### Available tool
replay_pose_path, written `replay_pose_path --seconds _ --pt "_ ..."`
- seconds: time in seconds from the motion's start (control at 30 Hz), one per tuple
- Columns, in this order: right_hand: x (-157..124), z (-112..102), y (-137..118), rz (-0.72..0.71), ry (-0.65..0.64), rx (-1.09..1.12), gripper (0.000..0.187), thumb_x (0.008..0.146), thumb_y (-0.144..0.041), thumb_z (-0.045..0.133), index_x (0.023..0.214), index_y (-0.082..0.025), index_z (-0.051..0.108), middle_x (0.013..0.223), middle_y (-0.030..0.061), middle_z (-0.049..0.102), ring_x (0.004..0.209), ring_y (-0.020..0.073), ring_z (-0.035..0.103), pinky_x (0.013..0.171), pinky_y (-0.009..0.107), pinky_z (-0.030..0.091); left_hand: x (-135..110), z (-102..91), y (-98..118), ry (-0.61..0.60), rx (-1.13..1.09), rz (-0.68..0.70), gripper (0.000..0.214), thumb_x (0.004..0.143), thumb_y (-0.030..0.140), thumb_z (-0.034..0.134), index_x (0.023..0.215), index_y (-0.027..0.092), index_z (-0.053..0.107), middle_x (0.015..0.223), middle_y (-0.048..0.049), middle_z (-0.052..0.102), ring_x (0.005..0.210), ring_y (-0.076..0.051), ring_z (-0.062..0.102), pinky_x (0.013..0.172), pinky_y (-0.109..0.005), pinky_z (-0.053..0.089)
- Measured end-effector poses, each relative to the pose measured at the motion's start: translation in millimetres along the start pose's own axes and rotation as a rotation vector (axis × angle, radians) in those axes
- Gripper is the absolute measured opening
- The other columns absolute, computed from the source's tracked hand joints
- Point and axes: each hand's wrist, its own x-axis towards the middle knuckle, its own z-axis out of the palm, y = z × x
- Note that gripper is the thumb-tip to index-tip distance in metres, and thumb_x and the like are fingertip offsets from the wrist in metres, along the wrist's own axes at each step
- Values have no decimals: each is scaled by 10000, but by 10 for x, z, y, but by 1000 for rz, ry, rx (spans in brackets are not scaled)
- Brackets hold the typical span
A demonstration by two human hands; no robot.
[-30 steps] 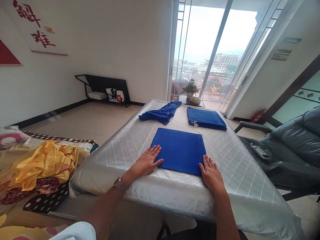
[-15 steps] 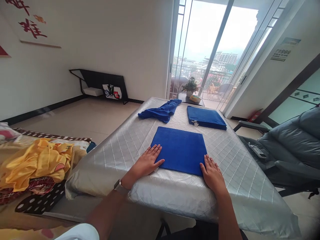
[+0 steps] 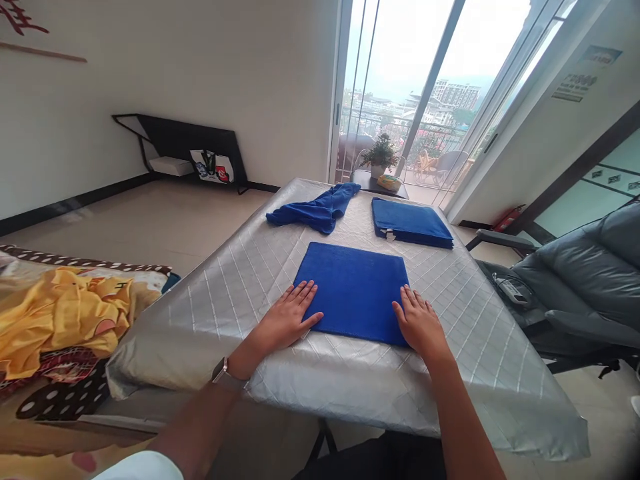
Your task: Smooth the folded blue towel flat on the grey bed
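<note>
A blue cloth (image 3: pixel 357 290), folded into a flat rectangle, lies near the front edge of the table. My left hand (image 3: pixel 287 317) rests flat on its left side, fingers stretched out and thumb on the cloth. On the opposite side my right hand (image 3: pixel 421 323) lies flat over the right edge, its fingers also extended. Farther back on the right is a neat stack of folded blue cloths (image 3: pixel 413 221) with a white tag at its near corner. A crumpled blue cloth (image 3: pixel 317 210) lies at the back left.
A silver quilted cover (image 3: pixel 215 293) drapes over the table. To the right stands a dark padded armchair (image 3: pixel 590 280) with a device on its seat. Yellow fabric (image 3: pixel 65 313) is heaped on the left. Beyond the table's far end, a potted plant (image 3: pixel 381 155) stands before the glass door.
My right hand has moved slightly up and inward onto the cloth's right edge. The left hand stays flat on its side. The camera view has shifted a little.
</note>
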Motion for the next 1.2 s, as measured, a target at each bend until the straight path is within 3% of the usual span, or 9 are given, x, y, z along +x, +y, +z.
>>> replay_pose_path --seconds 0.2,0.33,0.43,0.57,0.63,0.73,0.8,0.9,1.2 --pt "78 153 -47 69 3 47 659 1025 -465 140 1586 -128 222 1650 48 189 1523 237 119 1225 462 115 -1 9 -25 -47 43 -11 746 1003 635 227 1585 170 201 1633 -71 244 1507 -246 204 1241 -427 132" --pt "36 195 -30 81 7 98 639 1033 -434 141 1588 -126 214 1648 50 197 1519 230 143 1227 433 110 9 -46 47 -50 99 -57 802 978 677 242 1584 153 210 1622 -98 269 1502 -301 212 1233 -477 142" --pt "22 195 -30 83 18 124 623 1035 -406 141 1583 -126 234 1644 45 208 1515 226 163 1228 423 103 125 -99 359 -16 105 -3 835 970 694 228 1582 126 213 1615 -114 281 1505 -326 186 1229 -487 141" --pt "5 178 -25 78 26 115 616 1030 -380 156 1583 -118 231 1642 58 215 1512 226 178 1223 430 122 525 -43 1031 -51 -6 360 723 1013 615 152 1592 182 189 1620 -70 271 1510 -261 189 1233 -433 123" --pt "-7 168 -12 51 17 83 604 1024 -331 166 1582 -108 229 1646 68 201 1515 229 166 1220 433 134 787 56 1303 -83 -49 492 738 1016 616 141 1583 149 215 1616 -98 271 1508 -243 200 1233 -400 112" --pt "-12 162 6 21 -14 47 591 1016 -288 178 1583 -131 237 1655 65 173 1520 228 143 1218 430 136 1091 235 1481 -96 -89 502 786 1006 646 157 1579 109 205 1621 -122 242 1514 -230 175 1232 -380 90" --pt "-4 167 6 42 -14 55 594 1022 -321 181 1587 -145 226 1655 64 178 1519 219 147 1220 421 129 1175 329 1452 -94 -102 456 792 1004 653 150 1582 113 185 1627 -119 227 1517 -227 161 1230 -383 90" --pt "14 179 -10 86 9 101 612 1025 -371 181 1588 -133 215 1649 60 200 1512 209 173 1225 413 118 1147 369 1242 -91 -89 387 788 1003 655 124 1583 126 192 1628 -119 225 1518 -230 153 1230 -393 91" --pt "11 191 -20 104 30 168 620 1021 -385 160 1582 -133 239 1643 32 216 1510 203 183 1230 419 108 664 36 67 -139 -8 71 766 996 664 176 1583 174 204 1640 -78 191 1518 -233 145 1231 -420 120"
